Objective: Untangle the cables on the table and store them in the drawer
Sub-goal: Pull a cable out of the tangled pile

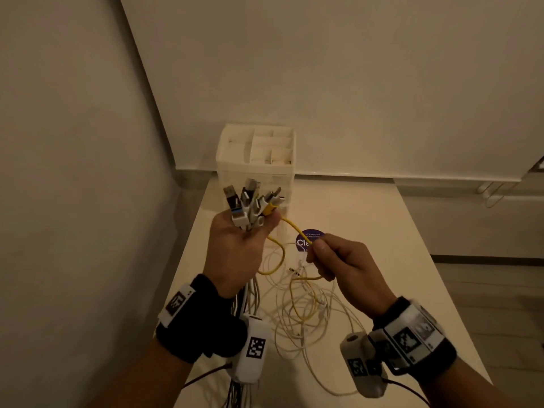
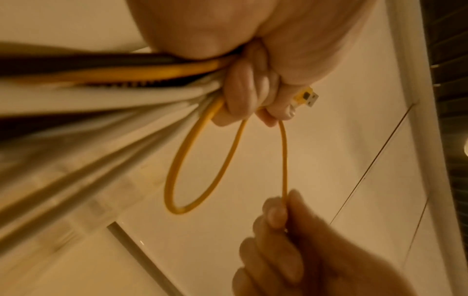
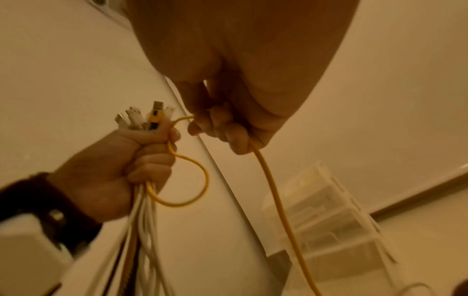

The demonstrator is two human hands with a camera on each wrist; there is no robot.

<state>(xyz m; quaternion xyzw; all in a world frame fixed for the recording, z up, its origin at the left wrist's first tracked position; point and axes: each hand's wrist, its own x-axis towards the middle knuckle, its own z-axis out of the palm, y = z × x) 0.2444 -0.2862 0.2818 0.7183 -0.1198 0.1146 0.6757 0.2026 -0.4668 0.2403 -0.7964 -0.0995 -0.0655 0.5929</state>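
Standing against the pale wall [image 1: 353, 69], the white table [image 1: 412, 245] runs out from the corner — its right edge drops to the floor, its left edge lies close to the side wall. At the table's far end, near the corner, the translucent drawer unit [image 1: 255, 160] stands upright with a divided tray on top; I cannot tell from the pictures whether any drawer is open. Nearer than the drawer unit, loose white cables [image 1: 306, 313] sprawl in tangled loops on the tabletop, and bare surface stays free to the right of them.

Above that tangle, the left hand [image 1: 238, 251] has its fingers curled tight round a bundle of cable ends [image 1: 250, 204], USB plugs sticking up in front of the drawer unit, cords hanging below the wrist. The right hand [image 1: 344, 266], just right of it, pinches the yellow cable [image 1: 294, 228] between thumb and forefinger — the cord runs in a loop from the left fist to that pinch.

A round purple sticker [image 1: 307, 238] lies on the table just this side of the drawer unit; only "Cla" can be read.
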